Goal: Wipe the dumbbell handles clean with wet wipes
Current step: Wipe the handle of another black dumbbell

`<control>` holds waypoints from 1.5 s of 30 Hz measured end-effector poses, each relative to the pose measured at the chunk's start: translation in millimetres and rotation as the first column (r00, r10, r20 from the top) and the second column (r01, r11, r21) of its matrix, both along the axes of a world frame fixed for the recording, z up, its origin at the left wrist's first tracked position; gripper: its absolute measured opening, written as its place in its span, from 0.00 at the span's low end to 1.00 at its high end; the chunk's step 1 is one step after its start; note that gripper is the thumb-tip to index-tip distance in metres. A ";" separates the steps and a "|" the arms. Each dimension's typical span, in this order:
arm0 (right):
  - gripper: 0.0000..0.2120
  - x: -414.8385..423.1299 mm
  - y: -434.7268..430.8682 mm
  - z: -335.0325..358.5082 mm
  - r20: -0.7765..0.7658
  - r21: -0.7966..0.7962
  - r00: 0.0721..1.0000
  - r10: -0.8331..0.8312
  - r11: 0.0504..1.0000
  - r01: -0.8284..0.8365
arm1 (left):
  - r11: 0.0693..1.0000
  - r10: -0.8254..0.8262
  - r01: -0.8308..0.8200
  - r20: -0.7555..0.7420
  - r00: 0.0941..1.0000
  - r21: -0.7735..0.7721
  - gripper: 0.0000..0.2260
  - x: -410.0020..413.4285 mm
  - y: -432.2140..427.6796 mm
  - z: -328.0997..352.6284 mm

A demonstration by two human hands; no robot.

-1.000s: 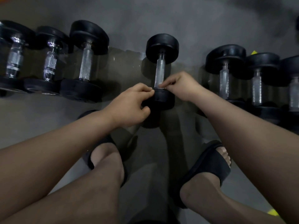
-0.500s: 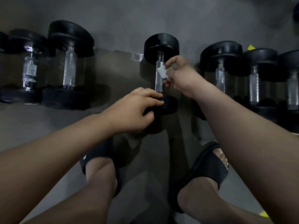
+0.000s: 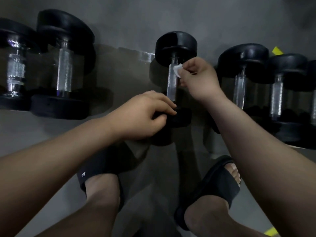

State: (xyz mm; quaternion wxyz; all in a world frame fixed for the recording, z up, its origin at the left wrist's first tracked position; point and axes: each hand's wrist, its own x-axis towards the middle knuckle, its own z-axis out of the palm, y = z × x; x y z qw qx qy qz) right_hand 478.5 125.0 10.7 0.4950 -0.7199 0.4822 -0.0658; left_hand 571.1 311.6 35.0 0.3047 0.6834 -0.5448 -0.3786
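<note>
A black dumbbell with a chrome handle (image 3: 171, 84) lies on the grey floor straight ahead, its far head (image 3: 176, 47) pointing away from me. My right hand (image 3: 198, 81) pinches a small white wet wipe (image 3: 177, 70) against the upper part of the handle, close to the far head. My left hand (image 3: 145, 115) grips the dumbbell's near head (image 3: 181, 117), fingers curled over its top.
Two dumbbells (image 3: 63, 72) lie in a row to the left and several more (image 3: 242, 79) to the right, all parallel. My feet in black slides (image 3: 217, 187) stand just below the dumbbell. Yellow tape marks (image 3: 277, 51) show on the floor at right.
My right hand has slid the wipe up the handle from its lower end toward the far head. My left hand stayed on the near head. The view shifted slightly.
</note>
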 end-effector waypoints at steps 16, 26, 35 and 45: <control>0.11 -2.3 8.3 -14.1 -0.149 -0.486 0.956 0.252 0.824 -0.293 | 0.980 0.031 -0.009 -0.107 0.994 0.197 0.22 13.7 10.4 -8.7; 0.12 -11.2 -3.0 -14.9 -0.193 -0.562 0.926 0.325 0.736 -0.376 | 0.978 0.021 0.004 -0.120 0.993 0.208 0.23 2.7 -0.1 -3.1; 0.12 -28.7 2.4 -4.8 -0.253 -0.551 0.844 0.473 0.647 -0.528 | 0.986 -0.021 0.027 -0.040 0.999 0.162 0.23 -0.6 -0.1 -7.7; 0.12 -25.2 -4.6 5.9 -0.310 -0.486 0.742 0.594 0.571 -0.661 | 0.991 0.000 0.009 -0.066 0.998 0.132 0.23 -0.3 6.3 -8.9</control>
